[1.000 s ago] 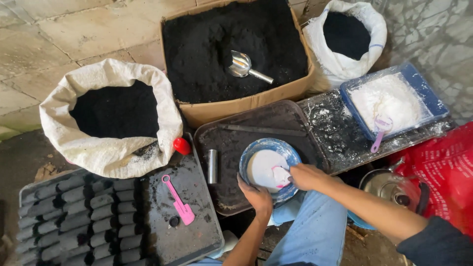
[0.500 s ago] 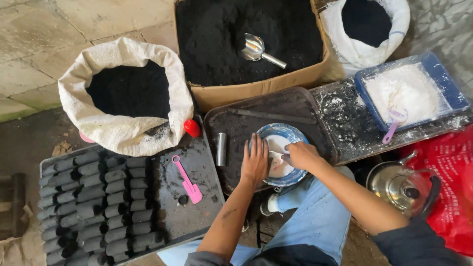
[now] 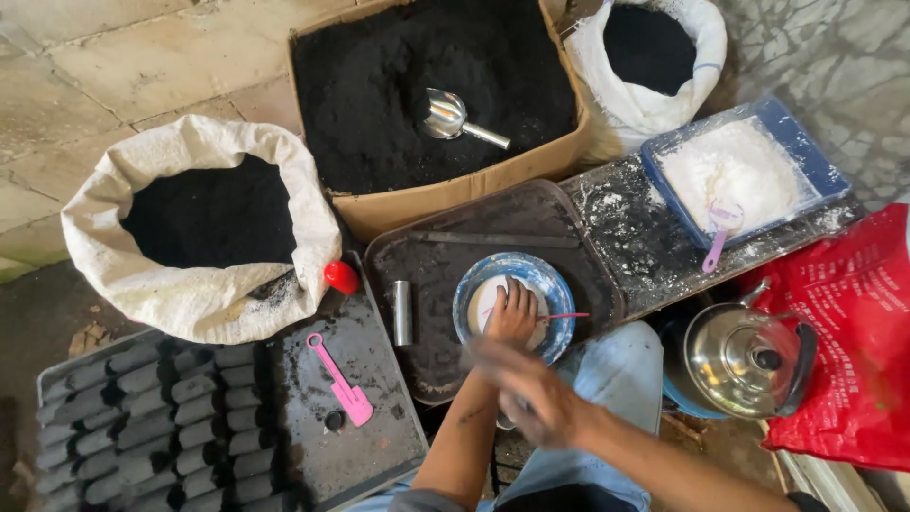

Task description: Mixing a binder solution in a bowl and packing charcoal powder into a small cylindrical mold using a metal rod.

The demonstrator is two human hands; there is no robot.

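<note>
The left hand [image 3: 513, 316] lies flat inside a blue enamel bowl [image 3: 471, 289], its fingers spread and pressing on a pale, smooth white mass in the bottom. It holds nothing. A thin pink stick [image 3: 566, 316] lies across the bowl's right rim, just beside this hand. The right hand [image 3: 526, 389] is above the person's knee, near the bowl, but it is blurred; I cannot tell if it is open or closed.

The bowl stands on a dark brown tray [image 3: 559, 213] with rounded corners, dusty with black powder. On the same tray lies a short metal tube [image 3: 403, 313] and a long flat bar [image 3: 493, 239].

Behind the tray, a cardboard box [image 3: 445, 194] is full of fine black powder, with a shiny metal scoop [image 3: 457, 118] on top. Two white woven sacks [image 3: 204, 294] also hold black powder. To the right, a blue tray [image 3: 801, 147] holds white powder and a lilac spoon [image 3: 720, 230]. A steel kettle [image 3: 744, 360] stands beside a red bag [image 3: 853, 332]. At the left, black cylinders [image 3: 161, 427] lie in rows on a grey tray [image 3: 379, 446], beside a pink spatula [image 3: 341, 381].
</note>
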